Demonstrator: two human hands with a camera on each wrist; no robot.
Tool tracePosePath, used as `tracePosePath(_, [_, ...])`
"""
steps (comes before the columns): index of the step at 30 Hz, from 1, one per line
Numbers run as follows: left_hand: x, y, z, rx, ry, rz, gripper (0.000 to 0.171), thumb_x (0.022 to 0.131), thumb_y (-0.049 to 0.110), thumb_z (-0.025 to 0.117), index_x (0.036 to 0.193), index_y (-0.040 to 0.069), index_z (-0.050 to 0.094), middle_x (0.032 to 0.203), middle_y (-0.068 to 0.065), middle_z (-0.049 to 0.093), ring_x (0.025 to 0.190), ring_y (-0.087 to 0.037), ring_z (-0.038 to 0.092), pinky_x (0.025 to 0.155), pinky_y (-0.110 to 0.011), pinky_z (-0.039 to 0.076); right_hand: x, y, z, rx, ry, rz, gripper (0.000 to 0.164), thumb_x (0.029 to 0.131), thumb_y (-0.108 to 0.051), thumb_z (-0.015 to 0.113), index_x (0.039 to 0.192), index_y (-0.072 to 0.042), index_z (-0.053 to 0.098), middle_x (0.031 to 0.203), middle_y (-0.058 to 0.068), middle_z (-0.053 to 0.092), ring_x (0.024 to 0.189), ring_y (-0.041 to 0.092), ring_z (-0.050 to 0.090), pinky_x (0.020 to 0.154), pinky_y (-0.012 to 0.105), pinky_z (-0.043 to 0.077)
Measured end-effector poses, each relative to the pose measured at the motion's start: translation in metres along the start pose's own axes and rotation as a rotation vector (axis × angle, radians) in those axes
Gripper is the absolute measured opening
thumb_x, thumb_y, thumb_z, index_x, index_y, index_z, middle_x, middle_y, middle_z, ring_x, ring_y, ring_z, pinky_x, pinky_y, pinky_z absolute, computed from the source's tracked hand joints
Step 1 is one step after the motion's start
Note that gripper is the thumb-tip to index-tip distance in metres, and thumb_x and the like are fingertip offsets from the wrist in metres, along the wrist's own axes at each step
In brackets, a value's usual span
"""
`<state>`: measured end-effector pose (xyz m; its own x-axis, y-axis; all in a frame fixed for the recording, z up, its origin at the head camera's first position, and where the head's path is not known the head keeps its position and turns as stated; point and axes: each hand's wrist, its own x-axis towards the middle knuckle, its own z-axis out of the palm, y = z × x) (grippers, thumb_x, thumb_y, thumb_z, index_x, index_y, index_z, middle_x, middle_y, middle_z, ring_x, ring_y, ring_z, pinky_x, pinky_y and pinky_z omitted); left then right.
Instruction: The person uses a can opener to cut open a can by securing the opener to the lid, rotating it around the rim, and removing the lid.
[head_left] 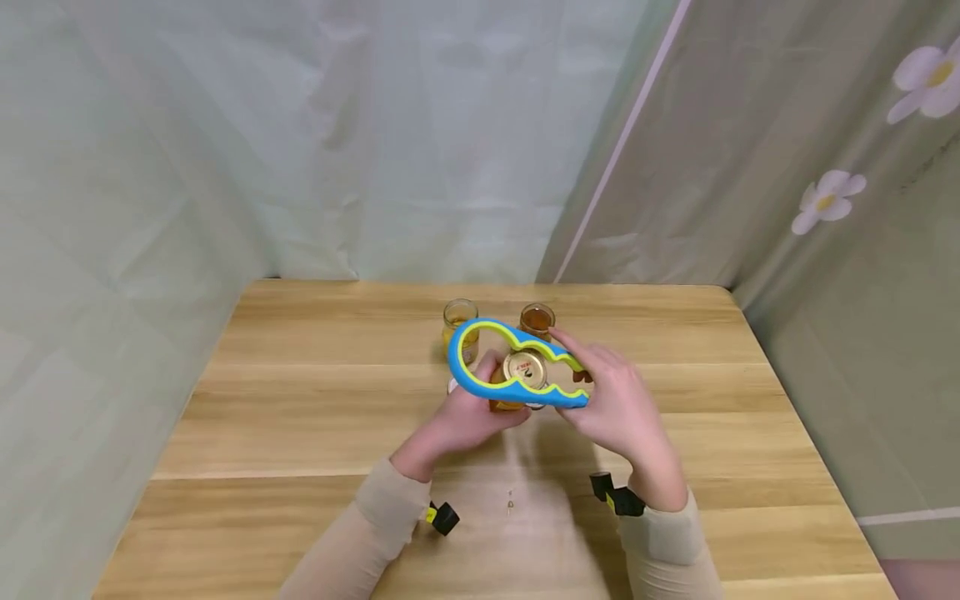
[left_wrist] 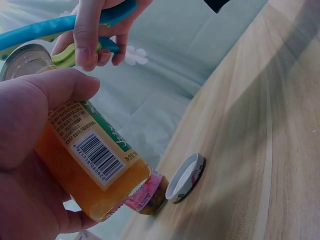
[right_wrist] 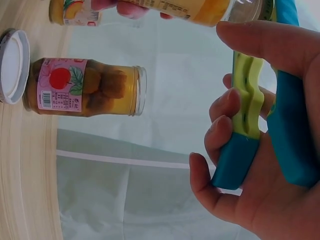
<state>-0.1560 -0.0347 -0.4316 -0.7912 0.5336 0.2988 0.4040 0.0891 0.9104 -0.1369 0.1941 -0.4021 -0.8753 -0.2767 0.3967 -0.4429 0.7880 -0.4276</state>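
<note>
My left hand (head_left: 468, 417) grips a glass jar (left_wrist: 95, 165) of orange contents, with a barcode label, tilted in the left wrist view and raised off the table. A gold lid (head_left: 525, 369) caps it. Around this lid lies a blue jar opener (head_left: 460, 379) with a wavy yellow-green lining, the lid sitting between its two arms. My right hand (head_left: 622, 408) holds the opener's handle ends, thumb on one arm and fingers curled on the other, as the right wrist view shows.
Behind the hands stand two lidless jars, one with yellow contents (head_left: 450, 333) on the left, the other brownish (head_left: 537, 320). In the right wrist view the brownish jar has a pink label (right_wrist: 62, 85). A white-lined lid (left_wrist: 186, 177) leans on edge near it on the wooden table (head_left: 300, 417).
</note>
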Motion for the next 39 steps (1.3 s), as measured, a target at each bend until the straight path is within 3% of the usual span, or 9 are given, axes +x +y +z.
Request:
tracePosePath(8, [0.0,0.002,0.003,-0.006,0.005,0.044,0.054,0.08,-0.005,0.077,0.121,0.005,0.043,0.117,-0.007,0.056,0.109,-0.019,0.055,0.094,-0.043,0.049,-0.001,-0.001,-0.002,-0.026,-0.024,-0.022,0.09,0.064,-0.024,0.084,0.146,-0.033,0.048,0.084,-0.006,0.056,0.076,0.01,0.05,0.06,0.033,0.044])
tracePosePath(15, [-0.002,0.0,0.006,-0.029,-0.007,0.019,0.056,0.081,-0.005,0.076,0.124,0.006,0.041,0.119,-0.004,0.056,0.107,-0.017,0.054,0.093,-0.039,0.048,-0.002,-0.003,-0.001,-0.053,-0.037,-0.038,0.093,0.063,-0.024,0.084,0.147,-0.034,0.047,0.086,-0.005,0.058,0.079,0.011,0.05,0.068,0.037,0.044])
tracePosePath(21, [-0.005,-0.002,0.002,-0.028,-0.011,0.066,0.055,0.081,-0.005,0.076,0.124,0.006,0.042,0.118,-0.006,0.057,0.106,-0.02,0.055,0.091,-0.039,0.048,-0.004,-0.007,-0.001,-0.093,-0.04,-0.037,0.093,0.064,-0.027,0.084,0.148,-0.034,0.045,0.084,-0.006,0.057,0.079,0.012,0.051,0.068,0.04,0.044])
tracePosePath(29, [-0.003,0.001,-0.003,-0.042,-0.024,0.083,0.052,0.082,-0.006,0.075,0.119,0.008,0.041,0.117,-0.005,0.056,0.107,-0.019,0.055,0.091,-0.039,0.05,-0.001,-0.015,-0.001,-0.084,0.039,-0.08,0.079,0.066,-0.015,0.077,0.14,-0.031,0.056,0.069,-0.009,0.048,0.059,0.01,0.045,0.05,0.03,0.04])
tracePosePath(39, [-0.007,0.01,-0.006,-0.046,-0.027,0.073,0.054,0.08,-0.006,0.076,0.119,0.007,0.041,0.118,-0.006,0.057,0.111,-0.018,0.055,0.095,-0.041,0.049,-0.003,-0.02,-0.001,-0.112,0.108,-0.082,0.06,0.069,-0.023,0.078,0.128,-0.032,0.067,0.061,-0.014,0.047,0.052,0.005,0.042,0.041,0.028,0.036])
